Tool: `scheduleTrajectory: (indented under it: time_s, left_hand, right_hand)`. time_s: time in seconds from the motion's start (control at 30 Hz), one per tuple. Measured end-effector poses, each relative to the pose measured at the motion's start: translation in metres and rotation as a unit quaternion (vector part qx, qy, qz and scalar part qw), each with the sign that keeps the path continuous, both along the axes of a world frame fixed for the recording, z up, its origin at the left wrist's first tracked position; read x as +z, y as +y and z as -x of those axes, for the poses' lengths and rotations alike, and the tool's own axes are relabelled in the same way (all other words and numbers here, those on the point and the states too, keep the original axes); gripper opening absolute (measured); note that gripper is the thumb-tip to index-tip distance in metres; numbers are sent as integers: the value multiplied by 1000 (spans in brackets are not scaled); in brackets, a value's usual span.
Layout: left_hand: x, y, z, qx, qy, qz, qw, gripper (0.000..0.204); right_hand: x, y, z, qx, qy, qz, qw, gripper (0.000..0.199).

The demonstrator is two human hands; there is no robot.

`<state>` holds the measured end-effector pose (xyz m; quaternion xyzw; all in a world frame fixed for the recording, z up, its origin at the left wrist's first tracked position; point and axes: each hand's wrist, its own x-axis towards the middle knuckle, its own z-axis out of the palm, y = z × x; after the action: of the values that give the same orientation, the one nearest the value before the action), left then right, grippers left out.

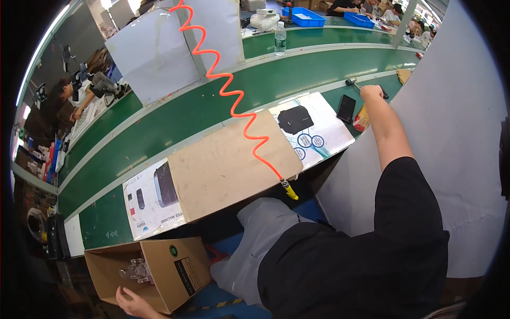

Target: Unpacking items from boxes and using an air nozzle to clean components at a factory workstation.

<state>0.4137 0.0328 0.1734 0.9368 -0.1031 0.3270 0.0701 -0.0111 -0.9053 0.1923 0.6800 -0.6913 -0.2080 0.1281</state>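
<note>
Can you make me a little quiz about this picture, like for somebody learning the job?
1. Pick one: what colour is the coiled hose? A green, B orange-red, C blue.

2. True or false: the right hand is closer to the black phone than the left hand is.

3. Fill the gap: the see-through pieces are inside the ____.

Key: 1. B, orange-red. 2. True; the left hand is down by the box's open side. 3. Cardboard box.
</note>
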Motion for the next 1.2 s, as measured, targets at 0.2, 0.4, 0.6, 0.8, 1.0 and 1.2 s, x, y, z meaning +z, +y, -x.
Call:
scheduleTrajectory:
  time_s: [0.2,0.4,0.6,0.8,1.0,1.2]
  left_hand:
    - [-17,56,-16,194,171,26,966,52]
    - [-4,-8,15,215,306,-133,918,47]
    - [-3,-8,16,251,382,-149,877,40]
    - [-4,-8,11,215,294,-27,931,37]
    - [-5,-19,13,196,296,-49,934,35]
    - [-3,-8,23,196,281,-58,938,36]
  right_hand:
    - [-4,20,-50,253,-88,127,955,18]
    - [-85,174,-151,484,-361,-87,793,38]
    - [-176,269,-180,526,-422,-59,736,64]
    - [-179,280,-190,510,-401,7,761,60]
    - [-177,281,-185,497,-390,-3,775,52]
    - [-178,285,-189,503,-394,-10,769,51]
